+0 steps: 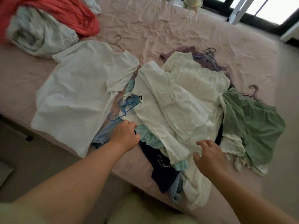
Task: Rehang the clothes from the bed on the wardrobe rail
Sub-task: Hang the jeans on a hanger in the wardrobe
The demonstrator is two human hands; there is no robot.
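A pile of clothes lies on the pink bed (178, 29). A white t-shirt (80, 88) is spread flat at the left on a pink hanger (117, 42). In the middle is a heap of white garments (178, 101) over mint, light blue and dark navy (160, 172) pieces, with blue hangers (127, 104) poking out. A green top (249, 126) on a hanger lies at the right. My left hand (125, 135) reaches under the heap's left edge, fingers curled into the fabric. My right hand (208, 156) rests on the white cloth with fingers spread.
A red garment (68, 13) and a pale crumpled one (38, 33) lie at the bed's far left. Purple clothing with several hangers (210, 54) sits behind the heap. A white frame leg (239, 10) stands beyond the bed by the window. The floor runs along the right.
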